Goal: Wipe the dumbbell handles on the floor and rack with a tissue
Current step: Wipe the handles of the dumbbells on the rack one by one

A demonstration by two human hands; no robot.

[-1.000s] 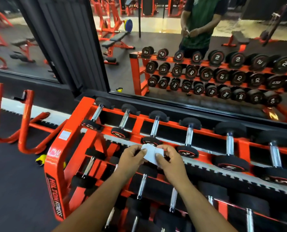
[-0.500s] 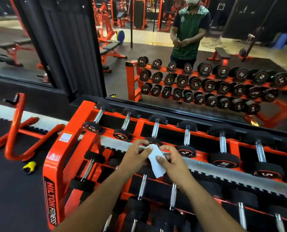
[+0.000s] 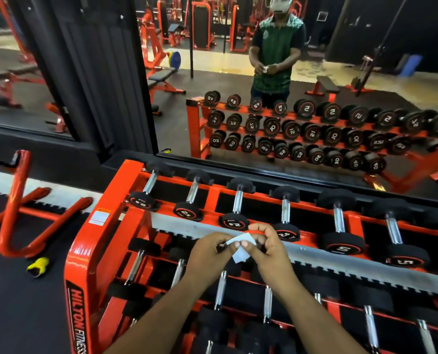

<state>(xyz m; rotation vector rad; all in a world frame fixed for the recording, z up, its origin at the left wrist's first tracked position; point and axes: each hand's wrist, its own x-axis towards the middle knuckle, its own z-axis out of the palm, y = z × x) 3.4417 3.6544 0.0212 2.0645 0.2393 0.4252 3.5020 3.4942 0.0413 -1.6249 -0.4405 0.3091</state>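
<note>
Both hands, left [image 3: 209, 252] and right [image 3: 265, 247], pinching a white tissue [image 3: 241, 245] above the dumbbell rack [image 3: 90, 251]. No handle [image 3: 237, 201] touched yet; wiping seemingly all still ahead.

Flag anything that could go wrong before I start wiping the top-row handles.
1. The tissue is small and only pinched between the left hand and right hand; it could tear or slip down between the rack rails.
2. The handles sit in narrow gaps between black heads, so knuckles may knock against them.
</note>
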